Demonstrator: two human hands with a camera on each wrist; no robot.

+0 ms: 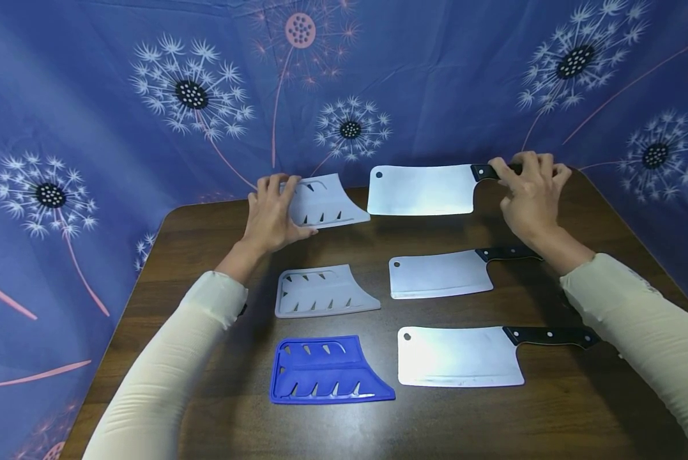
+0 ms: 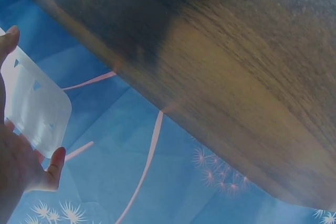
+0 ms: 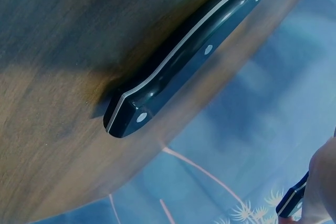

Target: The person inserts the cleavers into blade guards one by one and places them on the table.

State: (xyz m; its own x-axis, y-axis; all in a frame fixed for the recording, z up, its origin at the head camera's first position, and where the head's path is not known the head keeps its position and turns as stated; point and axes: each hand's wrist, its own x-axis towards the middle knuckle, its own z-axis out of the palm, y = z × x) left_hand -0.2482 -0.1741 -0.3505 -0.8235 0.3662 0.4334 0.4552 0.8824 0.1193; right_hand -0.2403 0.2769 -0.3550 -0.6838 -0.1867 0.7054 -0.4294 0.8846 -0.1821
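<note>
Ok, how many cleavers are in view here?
3: the far cleaver, held in the right hand; the middle cleaver, flat on the table; and the near cleaver, lowest in the head view.

Far cleaver (image 1: 421, 190) — free tabletop (image 1: 424, 236) — middle cleaver (image 1: 441, 276)

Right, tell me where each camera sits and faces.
Head: worn there, facing forward and down over the table; sleeves, left grip and right grip show.
Left wrist: worn there, facing cloth and table edge; part of the left grip shows.
Right wrist: worn there, facing a cleaver handle; part of the right grip shows lower right.
Head and left wrist share the white blade guard held in the left grip.
</note>
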